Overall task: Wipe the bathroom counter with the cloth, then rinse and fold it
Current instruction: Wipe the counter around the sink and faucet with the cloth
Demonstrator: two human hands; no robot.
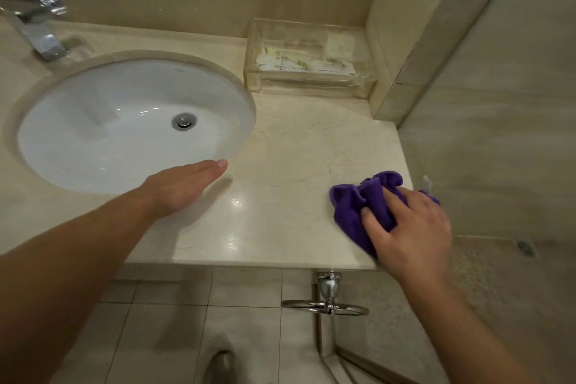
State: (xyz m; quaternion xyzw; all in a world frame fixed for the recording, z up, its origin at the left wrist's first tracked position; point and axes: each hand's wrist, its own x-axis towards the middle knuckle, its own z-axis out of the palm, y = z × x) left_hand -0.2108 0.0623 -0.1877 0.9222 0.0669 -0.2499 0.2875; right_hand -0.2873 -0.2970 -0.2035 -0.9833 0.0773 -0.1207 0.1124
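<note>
Wiping in hand: right hand (411, 227), fingers curled, grips the bunched purple cloth (358, 199) at the near right corner of the beige marble worktop (296, 150). Left hand (184, 187) flat, fingers straight, empty (beside the white oval basin (93, 109)). Next, judged: a firm leftward sweep.

Left edge cuts off the blurred faucet (35, 26). The right hand (411, 227) hides part of the cloth (355, 200). Print on packets (307, 64) in the box (311, 85) unreadable.

Glossy marble counter (296, 146), soft purple cloth (358, 203), shiny chrome tap (40, 37)
</note>
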